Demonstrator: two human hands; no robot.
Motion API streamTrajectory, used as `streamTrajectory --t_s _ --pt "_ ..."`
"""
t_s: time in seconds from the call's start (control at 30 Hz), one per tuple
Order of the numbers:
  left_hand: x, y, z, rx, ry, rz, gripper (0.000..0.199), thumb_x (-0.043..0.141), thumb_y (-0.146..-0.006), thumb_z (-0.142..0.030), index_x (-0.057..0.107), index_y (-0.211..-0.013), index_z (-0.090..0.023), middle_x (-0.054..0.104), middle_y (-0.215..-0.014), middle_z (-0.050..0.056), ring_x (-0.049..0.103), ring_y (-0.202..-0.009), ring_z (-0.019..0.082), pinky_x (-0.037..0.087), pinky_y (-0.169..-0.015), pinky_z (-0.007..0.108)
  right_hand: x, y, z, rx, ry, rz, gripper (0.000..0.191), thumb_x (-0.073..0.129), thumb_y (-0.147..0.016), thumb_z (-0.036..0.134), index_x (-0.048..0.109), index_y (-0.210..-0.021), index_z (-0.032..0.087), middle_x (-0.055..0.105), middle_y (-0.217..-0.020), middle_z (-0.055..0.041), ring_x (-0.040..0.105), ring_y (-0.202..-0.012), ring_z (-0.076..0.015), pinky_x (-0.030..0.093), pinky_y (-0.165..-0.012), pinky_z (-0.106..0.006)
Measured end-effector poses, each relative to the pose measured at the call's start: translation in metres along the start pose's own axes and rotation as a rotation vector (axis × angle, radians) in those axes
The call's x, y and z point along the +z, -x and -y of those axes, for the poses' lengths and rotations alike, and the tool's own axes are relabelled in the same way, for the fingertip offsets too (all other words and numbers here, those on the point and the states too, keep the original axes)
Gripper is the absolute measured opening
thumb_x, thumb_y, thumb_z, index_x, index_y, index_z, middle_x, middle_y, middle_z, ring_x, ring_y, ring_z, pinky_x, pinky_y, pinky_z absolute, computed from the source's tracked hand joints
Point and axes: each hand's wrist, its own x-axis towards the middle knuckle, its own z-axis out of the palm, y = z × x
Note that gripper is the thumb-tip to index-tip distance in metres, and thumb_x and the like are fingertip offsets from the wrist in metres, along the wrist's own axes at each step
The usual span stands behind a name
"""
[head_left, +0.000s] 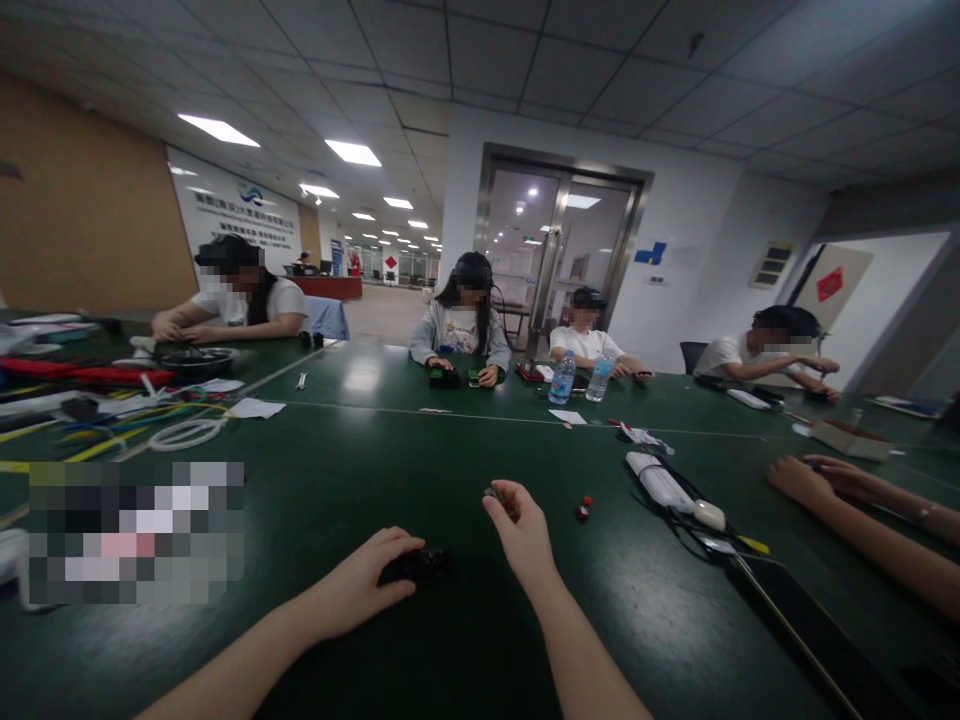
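Note:
My left hand [373, 575] rests low over the dark green table [330, 480], thumb and fingers closed around a small black object [431, 564]. That object lies at the tabletop, and its exact kind is too dark to make out. To the right, my right hand [521, 525] is raised a little, with thumb and index finger pinched on a small dark piece [493, 493] of unclear kind. Beyond my right hand a little red-and-white item [583, 509] sits on the table.
Cables and tubing [187, 432] clutter the left side, near a blurred-out patch. A white power strip [660, 485] with cords and a dark flat panel [810, 630] lie right. Water bottles [562, 378] stand farther back. A neighbour's arms [862, 510] reach in; several people sit opposite.

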Motion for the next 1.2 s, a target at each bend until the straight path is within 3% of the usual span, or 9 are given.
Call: streamTrajectory --t_s 0.37,0.7,0.83,0.97,1.2 --pt "-0.002 0.001 -0.002 -0.03 0.04 0.015 0.048 0.055 -0.076 -0.036 0.047 -0.122 -0.027 0.047 -0.123 0.003 0.045 -0.111 0.02 0.033 -0.099 0.035 0.001 0.0 -0.004 0.034 -0.032 -0.022 0.038 0.05 -0.08 0.034 0.048 -0.116 0.023 0.058 -0.103 -0.0044 0.055 -0.091 -0.0199 0.046 -0.076 -0.033" --pt "-0.001 0.001 -0.008 0.001 0.034 0.003 0.046 0.052 -0.078 -0.031 0.046 -0.123 -0.029 0.045 -0.125 0.002 0.046 -0.11 0.017 0.034 -0.098 0.033 0.001 0.0 -0.004 0.014 0.005 -0.03 0.03 0.05 -0.079 0.038 0.055 -0.104 0.022 0.059 -0.096 -0.0047 0.056 -0.087 -0.0198 0.046 -0.077 -0.034" --pt "-0.001 0.001 -0.008 -0.001 0.033 0.002 0.047 0.052 -0.078 -0.031 0.045 -0.124 -0.03 0.045 -0.125 0.001 0.046 -0.11 0.018 0.035 -0.098 0.033 0.002 -0.005 -0.013 0.051 -0.054 -0.021 0.039 0.049 -0.079 0.04 0.049 -0.114 0.024 0.059 -0.093 -0.004 0.057 -0.08 -0.019 0.048 -0.067 -0.032" --pt "0.0 0.001 -0.006 0.015 0.018 -0.013 0.046 0.051 -0.078 -0.031 0.046 -0.123 -0.029 0.045 -0.125 0.001 0.046 -0.11 0.018 0.034 -0.098 0.033 0.002 -0.007 -0.017 0.124 -0.181 -0.001 0.035 0.047 -0.08 0.041 0.053 -0.109 0.023 0.059 -0.087 -0.0042 0.057 -0.069 -0.0165 0.048 -0.061 -0.031" --pt "-0.002 0.002 -0.01 0.027 0.027 -0.013 0.045 0.052 -0.078 -0.031 0.047 -0.122 -0.029 0.047 -0.123 0.001 0.047 -0.11 0.018 0.034 -0.099 0.033 0.0 -0.008 -0.024 0.274 -0.487 -0.018 0.035 0.059 -0.074 0.029 0.055 -0.107 0.019 0.059 -0.105 -0.0075 0.061 -0.089 -0.0197 0.051 -0.079 -0.035"
